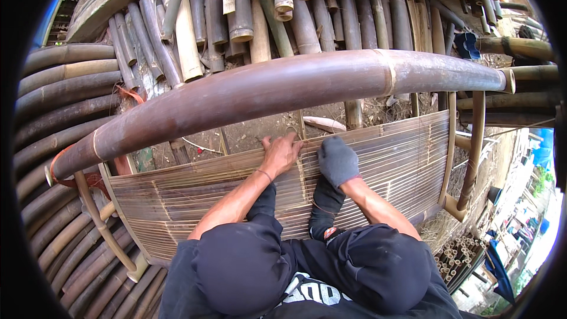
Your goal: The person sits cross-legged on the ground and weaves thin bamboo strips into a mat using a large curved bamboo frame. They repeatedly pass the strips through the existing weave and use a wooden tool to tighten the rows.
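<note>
A wide slatted bamboo seat (195, 192) stretches across in front of me, its thin strips running left to right. My left hand (282, 152) is bare and lies on the seat's far edge, fingers apart and partly bent over it. Close to its right, my right hand (338, 161) wears a grey glove and is closed on the slats' surface near that edge. Whatever its fingers hold, if anything, is hidden beneath the glove. Beyond both hands, a thick dark bamboo pole (277, 85) spans the bench from side to side.
Bamboo uprights (476, 147) join pole and seat at the right, with another upright (103, 227) at the left. Stacked bamboo poles (65, 88) crowd the left side. Cut bamboo lengths (348, 18) lie beyond the bench. A bundle of thin bamboo (458, 257) sits at lower right.
</note>
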`<state>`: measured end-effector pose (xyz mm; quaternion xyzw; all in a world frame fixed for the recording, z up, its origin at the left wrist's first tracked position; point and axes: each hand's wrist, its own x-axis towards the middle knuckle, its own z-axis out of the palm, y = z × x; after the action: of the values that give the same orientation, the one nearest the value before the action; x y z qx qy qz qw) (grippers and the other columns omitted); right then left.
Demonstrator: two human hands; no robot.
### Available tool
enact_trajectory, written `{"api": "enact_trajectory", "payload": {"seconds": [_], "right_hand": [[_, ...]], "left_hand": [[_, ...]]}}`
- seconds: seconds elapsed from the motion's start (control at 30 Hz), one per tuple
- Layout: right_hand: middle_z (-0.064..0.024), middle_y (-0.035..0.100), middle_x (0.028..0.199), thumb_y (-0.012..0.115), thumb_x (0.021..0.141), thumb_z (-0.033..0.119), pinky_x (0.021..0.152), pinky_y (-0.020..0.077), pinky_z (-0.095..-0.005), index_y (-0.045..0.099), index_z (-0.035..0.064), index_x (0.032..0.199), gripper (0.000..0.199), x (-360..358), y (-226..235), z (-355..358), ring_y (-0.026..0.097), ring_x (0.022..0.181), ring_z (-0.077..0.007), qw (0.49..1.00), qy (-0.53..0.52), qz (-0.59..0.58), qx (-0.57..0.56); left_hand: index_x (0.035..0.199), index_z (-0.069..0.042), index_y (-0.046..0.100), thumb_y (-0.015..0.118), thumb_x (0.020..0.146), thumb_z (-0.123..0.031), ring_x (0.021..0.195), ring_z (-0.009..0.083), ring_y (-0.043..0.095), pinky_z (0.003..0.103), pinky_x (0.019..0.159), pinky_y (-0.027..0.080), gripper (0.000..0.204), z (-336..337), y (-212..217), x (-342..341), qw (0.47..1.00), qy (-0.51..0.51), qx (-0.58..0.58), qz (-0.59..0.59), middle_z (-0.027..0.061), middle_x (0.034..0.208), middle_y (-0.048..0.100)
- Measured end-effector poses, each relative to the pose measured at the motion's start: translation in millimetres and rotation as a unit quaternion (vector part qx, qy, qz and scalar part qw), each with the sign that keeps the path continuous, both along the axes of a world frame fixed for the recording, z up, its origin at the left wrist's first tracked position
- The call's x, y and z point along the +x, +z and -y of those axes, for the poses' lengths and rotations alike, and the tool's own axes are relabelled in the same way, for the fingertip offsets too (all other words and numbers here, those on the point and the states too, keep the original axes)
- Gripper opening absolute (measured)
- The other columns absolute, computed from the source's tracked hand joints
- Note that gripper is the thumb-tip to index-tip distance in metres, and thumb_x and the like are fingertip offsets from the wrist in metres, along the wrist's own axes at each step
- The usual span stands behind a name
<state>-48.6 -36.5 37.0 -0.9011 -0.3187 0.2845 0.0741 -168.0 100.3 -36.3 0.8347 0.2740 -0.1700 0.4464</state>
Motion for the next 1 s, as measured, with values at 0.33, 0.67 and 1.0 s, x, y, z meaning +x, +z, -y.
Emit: {"api": "enact_trajectory", "payload": {"seconds": [0.33, 0.67, 1.0], "right_hand": [[-0.0206, 0.071, 0.102, 0.058, 0.09, 0.016, 0.091, 0.0489, -0.0342, 0.066, -0.0017, 0.081, 0.022, 53.6, 44.0, 7.8, 0.066, 0.084, -0.0187, 0.749, -0.22, -0.489, 0.391], [-0.0245, 0.069, 0.092, 0.039, 0.098, 0.044, 0.083, 0.0523, -0.0519, 0.071, 0.0033, 0.093, 0.052, 5.5, 37.3, 1.1, 0.066, 0.087, -0.0454, 0.974, 0.095, -0.154, -0.138], [-0.0261, 0.062, 0.077, 0.053, 0.092, 0.034, 0.065, 0.0474, -0.0506, 0.063, -0.0013, 0.083, 0.038, 4.2, 29.3, 44.5, 0.061, 0.071, -0.0437, 0.953, -0.036, -0.301, 0.023]], "left_hand": [[0.094, -0.011, 0.061, 0.04, 0.103, -0.036, 0.1, 0.0377, 0.059, 0.058, 0.094, 0.027, 0.033, -5.4, 2.3, 6.7, 0.996, -0.086, -0.006, -0.034, 0.0132, 0.093, 0.068], [0.094, -0.01, 0.067, 0.038, 0.101, -0.034, 0.097, 0.0391, 0.063, 0.062, 0.095, 0.026, 0.038, -7.4, 3.3, 9.1, 0.997, -0.066, -0.022, -0.027, 0.0176, 0.089, 0.07], [0.096, -0.01, 0.066, 0.044, 0.098, -0.034, 0.1, 0.0401, 0.063, 0.061, 0.096, 0.029, 0.032, -11.2, 4.2, 12.3, 0.998, -0.041, -0.027, -0.026, 0.0177, 0.091, 0.071]]}}
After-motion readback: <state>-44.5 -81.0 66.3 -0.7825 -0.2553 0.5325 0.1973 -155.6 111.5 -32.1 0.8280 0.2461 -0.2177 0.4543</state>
